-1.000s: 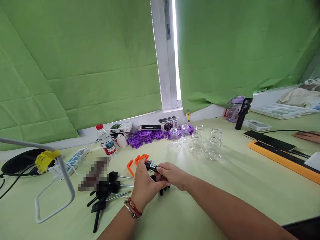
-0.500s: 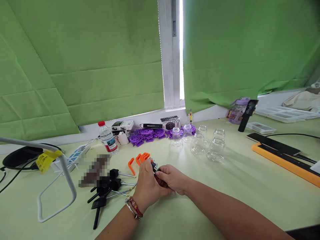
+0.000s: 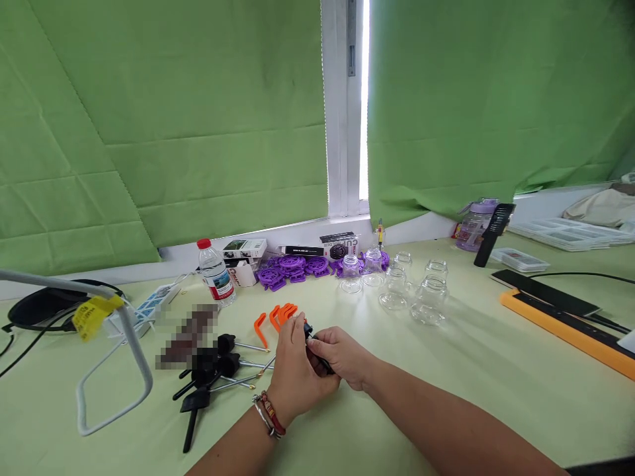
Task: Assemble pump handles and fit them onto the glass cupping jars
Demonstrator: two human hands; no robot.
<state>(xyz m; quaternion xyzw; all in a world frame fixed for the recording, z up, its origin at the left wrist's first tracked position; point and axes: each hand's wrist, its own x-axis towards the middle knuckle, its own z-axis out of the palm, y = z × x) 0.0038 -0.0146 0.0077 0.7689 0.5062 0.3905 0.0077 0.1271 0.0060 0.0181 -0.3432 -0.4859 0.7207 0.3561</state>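
A small black part (image 3: 308, 328), mostly hidden by fingers, is held between my two hands above the table. My left hand (image 3: 297, 373) curls round it from the left, its fingers closed. From the right, my right hand (image 3: 342, 354) pinches the same part between thumb and fingers. Just left of my left hand lie several black-headed pieces with metal rods (image 3: 229, 363), their rods pointing towards it. Several orange bent pieces (image 3: 260, 330) rest beyond my fingertips.
Upturned clear glass jars (image 3: 429, 301) stand right of centre, near purple plastic parts (image 3: 292, 266). A water bottle (image 3: 217, 277) is at the back left. A bent grey metal frame (image 3: 143, 370) rises at the left. An orange-and-black bar (image 3: 565, 330) lies far right.
My left fingers have straightened and risen slightly over the black part, covering the shiny bits that showed at its top. Both hands stay in about the same place.
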